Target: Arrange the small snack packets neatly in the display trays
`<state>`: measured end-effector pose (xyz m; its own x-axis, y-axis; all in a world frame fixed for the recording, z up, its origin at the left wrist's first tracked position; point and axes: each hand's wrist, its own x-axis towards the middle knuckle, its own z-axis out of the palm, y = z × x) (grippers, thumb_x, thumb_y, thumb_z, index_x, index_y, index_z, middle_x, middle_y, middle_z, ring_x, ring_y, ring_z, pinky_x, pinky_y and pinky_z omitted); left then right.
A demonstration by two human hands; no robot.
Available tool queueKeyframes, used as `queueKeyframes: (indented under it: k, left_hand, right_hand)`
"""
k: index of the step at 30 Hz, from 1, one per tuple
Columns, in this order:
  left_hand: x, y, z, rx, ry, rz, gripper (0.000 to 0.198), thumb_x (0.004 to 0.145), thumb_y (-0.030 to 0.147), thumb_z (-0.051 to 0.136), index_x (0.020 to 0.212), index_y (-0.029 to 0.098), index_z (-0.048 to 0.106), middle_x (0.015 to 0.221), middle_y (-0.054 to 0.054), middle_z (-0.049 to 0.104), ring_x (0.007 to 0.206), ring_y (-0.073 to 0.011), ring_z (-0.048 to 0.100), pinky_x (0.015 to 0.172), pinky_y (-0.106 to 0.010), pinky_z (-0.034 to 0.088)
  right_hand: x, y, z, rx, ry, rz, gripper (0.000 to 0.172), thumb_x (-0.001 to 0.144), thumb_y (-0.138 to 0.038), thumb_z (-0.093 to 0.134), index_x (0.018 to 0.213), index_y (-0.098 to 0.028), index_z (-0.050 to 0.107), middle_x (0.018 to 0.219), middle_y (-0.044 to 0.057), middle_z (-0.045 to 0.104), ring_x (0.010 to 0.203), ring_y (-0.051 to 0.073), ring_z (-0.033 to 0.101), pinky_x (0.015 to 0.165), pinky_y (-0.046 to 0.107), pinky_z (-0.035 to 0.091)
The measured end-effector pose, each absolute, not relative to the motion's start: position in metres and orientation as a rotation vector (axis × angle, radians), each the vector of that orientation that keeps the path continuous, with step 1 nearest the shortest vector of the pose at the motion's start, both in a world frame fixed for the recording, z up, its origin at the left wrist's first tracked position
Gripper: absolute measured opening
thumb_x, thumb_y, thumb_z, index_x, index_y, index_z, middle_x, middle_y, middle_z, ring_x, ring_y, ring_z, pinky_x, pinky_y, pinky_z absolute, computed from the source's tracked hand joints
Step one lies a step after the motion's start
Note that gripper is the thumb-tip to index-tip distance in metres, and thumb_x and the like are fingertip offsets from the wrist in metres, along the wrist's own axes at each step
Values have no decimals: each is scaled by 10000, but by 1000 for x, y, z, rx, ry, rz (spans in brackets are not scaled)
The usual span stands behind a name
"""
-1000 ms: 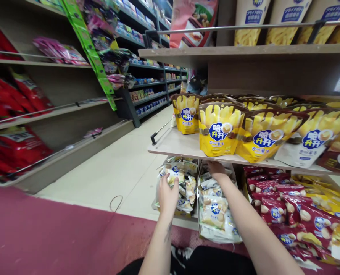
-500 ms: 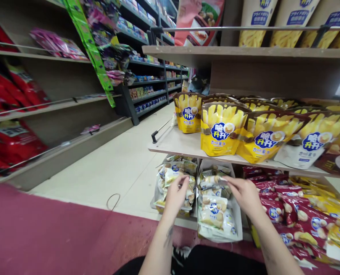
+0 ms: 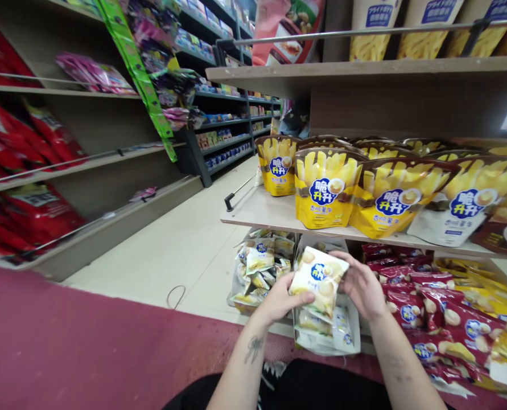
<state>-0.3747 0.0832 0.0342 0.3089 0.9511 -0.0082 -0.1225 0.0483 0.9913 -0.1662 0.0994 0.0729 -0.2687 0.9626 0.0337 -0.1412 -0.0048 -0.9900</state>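
A small white and pale-yellow snack packet (image 3: 317, 282) with a blue logo is held up, tilted, over an open box (image 3: 355, 333) of similar packets on the bottom level. My left hand (image 3: 281, 299) grips its left side, the thumb across the front. At its right edge is my right hand (image 3: 364, 287), fingers curled around the upper corner and partly hidden behind it. A second box (image 3: 241, 307) of light snack packets stands just left of that one.
Above the boxes, a shelf (image 3: 259, 210) carries yellow stand-up pouches (image 3: 325, 193). Dark red packets (image 3: 409, 313) and yellow packets (image 3: 483, 290) lie at the right. Another shelf (image 3: 279, 71) juts out higher up. Red bags (image 3: 44, 213) fill shelving at the left.
The snack packet has come up off the box into both hands. My left hand has moved right to its side. The view has shifted slightly.
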Motion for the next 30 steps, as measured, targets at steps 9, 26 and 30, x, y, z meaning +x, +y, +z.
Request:
queueKeyframes:
  k: [9,26,30]
  left_hand:
    - [-375,93,18,1361,1049,993,419,649,345,800,973,106,686,1000,-123,736,863,-232,685,792,-325,528]
    - [-404,96,25,1622,1922,1246,321,865,445,552,1024,185,651,848,-83,723,766,-252,671,714,-324,483]
    - [-408,98,22,1445,2146,1372,347,891,442,517,1095,185,632,929,-126,724,928,-303,673,752,-344,476]
  right_hand:
    - [-174,114,40,-1102,-863,1480,420,617,-429,834,922,-175,697,823,53,745,698,169,696,634,255,545]
    - [-184,143,11,-1541,-1611,898,443,994,-433,318,1205,-154,590,1115,149,707,988,220,697,814,333,559]
    - [-207,178,14,-1771,-1988,501,339,943,-139,412,1213,-166,614,1274,158,628,1231,245,556,1019,361,431]
